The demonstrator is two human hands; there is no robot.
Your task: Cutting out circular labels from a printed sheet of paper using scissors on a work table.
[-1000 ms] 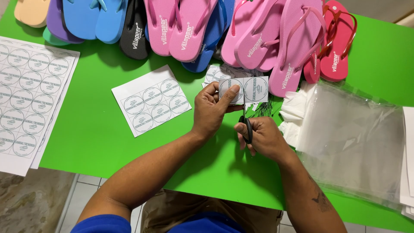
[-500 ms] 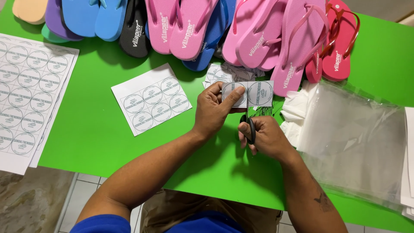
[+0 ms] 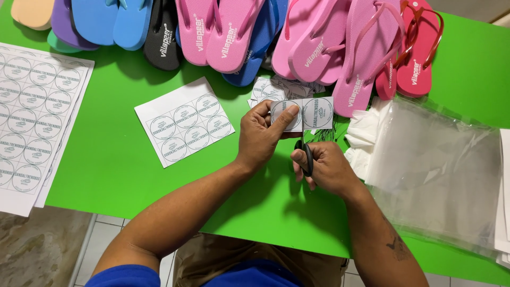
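Green table — left hand pinching label strip, right hand gripping scissors.

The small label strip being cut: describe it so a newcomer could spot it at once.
On the green table, look just below the row of flip-flops, at the middle. There the left hand pinches a short paper strip with two round printed labels, scissors in the right hand cutting between them. Unlike the sheets lying flat, it is held up.

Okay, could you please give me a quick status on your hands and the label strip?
Left hand pinching label strip. Right hand working black scissors, blades at the strip's lower edge. Cut labels piled behind; nothing blocking.
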